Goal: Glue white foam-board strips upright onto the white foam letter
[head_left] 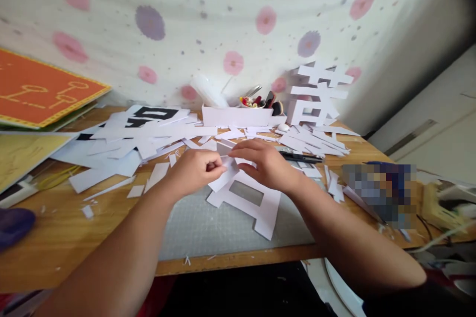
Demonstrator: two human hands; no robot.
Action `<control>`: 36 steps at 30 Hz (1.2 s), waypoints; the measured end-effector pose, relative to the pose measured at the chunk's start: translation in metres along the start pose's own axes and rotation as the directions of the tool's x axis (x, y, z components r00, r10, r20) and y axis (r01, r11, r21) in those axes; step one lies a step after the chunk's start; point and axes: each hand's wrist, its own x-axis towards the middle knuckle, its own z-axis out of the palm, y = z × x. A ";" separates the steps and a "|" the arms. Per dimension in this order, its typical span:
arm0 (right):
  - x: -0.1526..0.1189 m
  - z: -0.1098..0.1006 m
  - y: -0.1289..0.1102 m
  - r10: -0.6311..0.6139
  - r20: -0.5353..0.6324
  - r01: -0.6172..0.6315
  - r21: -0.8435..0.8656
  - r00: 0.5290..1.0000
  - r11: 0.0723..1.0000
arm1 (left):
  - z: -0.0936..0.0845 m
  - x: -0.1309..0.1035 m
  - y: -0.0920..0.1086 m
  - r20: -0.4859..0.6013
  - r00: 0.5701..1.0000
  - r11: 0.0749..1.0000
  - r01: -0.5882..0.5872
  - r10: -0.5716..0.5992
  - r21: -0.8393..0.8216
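Above the grey cutting mat [193, 230], my left hand [193, 171] is closed, thumb against curled fingers, pinching the edge of a small folded piece of white card [229, 171]. My right hand [265, 162] arches over the other side of that piece, thumb below and fingers on top, gripping it. Its far part is hidden behind my fingers. Just under both hands, a white card cut-out [269, 205] with a rectangular window lies flat on the mat, partly covered by the held piece. A black tool, perhaps a cutter [301, 157], rests beyond my right wrist.
White paper sheets and offcuts [119, 141] spread across the back left, with strips [316, 141] at right. A white box [238, 116] holds pens and tools. White three-dimensional card characters [316, 94] stand back right. An orange board [48, 89] leans at left.
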 end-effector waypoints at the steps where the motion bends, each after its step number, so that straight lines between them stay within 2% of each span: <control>1: 0.006 0.006 0.002 -0.024 0.034 0.025 -0.026 0.999 0.999 | 0.001 0.000 0.000 -0.003 1.000 1.000 0.005 -0.005 0.003; 5: 0.016 0.023 0.010 -0.056 0.081 0.063 -0.083 0.995 0.995 | 0.004 0.001 -0.002 -0.033 0.997 0.997 0.067 -0.066 0.032; 10: 0.011 0.039 0.020 -0.072 0.038 0.074 -0.044 0.997 0.996 | 0.007 0.002 -0.006 0.008 0.990 0.990 0.142 -0.142 -0.018; 17: 0.000 0.058 0.025 -0.065 0.020 0.066 -0.073 0.998 0.995 | 0.013 0.002 -0.011 0.079 0.968 0.968 0.229 -0.237 0.101; 22: -0.003 0.062 0.025 -0.090 0.013 0.091 -0.057 0.996 0.994 | 0.005 0.002 -0.001 0.236 0.930 0.919 0.190 -0.281 0.345; 24: -0.003 0.063 0.024 -0.081 0.017 0.081 -0.059 0.997 0.995 | 0.004 0.002 0.002 0.265 0.918 0.895 0.167 -0.293 0.414; 36: -0.003 0.066 0.022 -0.085 0.047 0.089 -0.085 0.995 0.992 | 0.002 0.005 0.002 0.331 0.889 0.862 0.125 -0.318 0.491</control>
